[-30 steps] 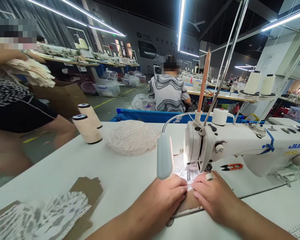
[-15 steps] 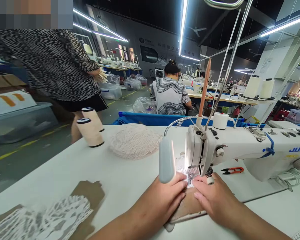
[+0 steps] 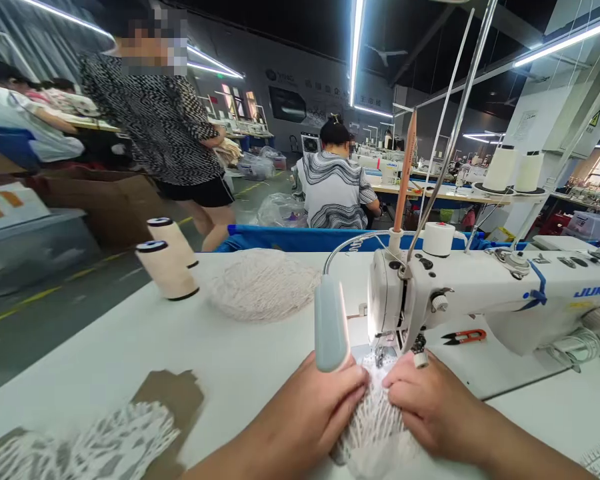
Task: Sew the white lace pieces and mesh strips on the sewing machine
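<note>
A white openwork lace piece (image 3: 375, 427) lies under the presser foot (image 3: 379, 357) of a white sewing machine (image 3: 460, 293). On its left edge, my left hand (image 3: 305, 400) pinches it, the fingertips partly behind a grey lamp (image 3: 329, 327). From the other side my right hand (image 3: 435, 403) grips the same lace with curled fingers, close to the needle. The lace drapes toward me between both hands, its near end blurred.
Left of the machine lies a round pile of whitish lace (image 3: 265, 287). Cream thread cones (image 3: 167, 273) stand at the table's left edge. More lace (image 3: 125, 433) rests on brown paper (image 3: 177, 393) at front left. Orange-handled snips (image 3: 465, 337) lie under the machine arm. Two people are beyond the table.
The brown backing between my hands is out of sight; white lace strands now show there. My hands have moved slightly apart. The standing person has moved farther off.
</note>
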Demonstrator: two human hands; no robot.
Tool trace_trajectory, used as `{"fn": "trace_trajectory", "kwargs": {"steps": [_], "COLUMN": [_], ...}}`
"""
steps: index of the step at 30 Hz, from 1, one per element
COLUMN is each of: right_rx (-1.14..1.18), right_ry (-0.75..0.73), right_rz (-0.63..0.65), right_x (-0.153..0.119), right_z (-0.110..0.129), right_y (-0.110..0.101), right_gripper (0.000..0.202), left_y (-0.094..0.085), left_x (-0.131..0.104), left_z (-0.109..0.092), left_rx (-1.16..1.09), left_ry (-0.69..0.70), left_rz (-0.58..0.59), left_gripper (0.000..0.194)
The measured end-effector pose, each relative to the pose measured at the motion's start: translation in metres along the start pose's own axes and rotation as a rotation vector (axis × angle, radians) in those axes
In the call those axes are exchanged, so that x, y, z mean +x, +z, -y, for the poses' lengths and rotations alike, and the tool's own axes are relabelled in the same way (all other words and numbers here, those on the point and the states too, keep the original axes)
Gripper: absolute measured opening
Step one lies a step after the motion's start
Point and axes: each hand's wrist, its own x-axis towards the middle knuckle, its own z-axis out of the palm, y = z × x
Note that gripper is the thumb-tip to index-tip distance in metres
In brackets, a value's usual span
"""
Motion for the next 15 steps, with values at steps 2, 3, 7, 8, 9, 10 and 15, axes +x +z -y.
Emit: {"fn": "trace_trajectory", "kwargs": {"steps": [2,3,7,8,9,10,15], "right_rx": [-0.030,-0.037,-0.009,-0.004,-0.003,-0.006,-0.030], "right_ry": [0.058,0.075,0.032,0.016,0.008,0.008,0.041], "right_rz": [0.011,0.010,0.010,0.017,0.024,0.031,0.027], "right_x": [-0.003,-0.004,-0.007,-0.008,-0.008,-0.008,-0.008], "right_z": [-0.002,-0.003,-0.001,0.000,0.001,0.001,0.000], "right_y": [-0.003,-0.004,-0.005,-0.004,-0.003,-0.003,-0.002], "right_gripper": [0.020,0.021,0.023,0.023,0.023,0.023,0.024], "left_y": [0.004,0.007,0.010,0.010,0.009,0.009,0.008], "left_x": [-0.002,-0.003,-0.004,-0.004,-0.004,-0.003,-0.001], "left_z": [0.001,0.001,-0.008,-0.010,-0.012,-0.013,-0.013], "left_rx": [0.032,0.041,0.021,0.014,0.013,0.016,0.036], "left_ry": [0.036,0.047,0.102,0.123,0.140,0.148,0.163], "left_rz": [-0.011,-0.026,-0.044,-0.036,-0.029,-0.021,-0.024], "left_gripper": [0.033,0.033,0.024,0.024,0.024,0.024,0.024]}}
